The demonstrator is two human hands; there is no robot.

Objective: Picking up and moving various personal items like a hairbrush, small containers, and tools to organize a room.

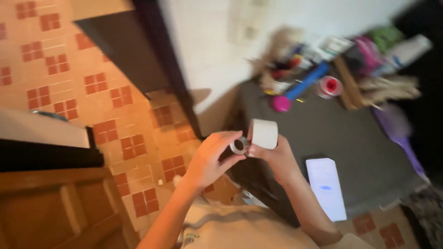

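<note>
I see my left hand pinching a metal ring against the white roll clamped in my right hand; seemingly not joined yet.

My left hand and right hand meet in front of me, over the near left corner of the worktop. A small ring sits between my left fingers, touching the roll of tape held just to its right. A phone lies on the worktop right of my right wrist. Behind, along the far edge by the wall, is a pile of clutter. The tiled floor spreads left.
</note>
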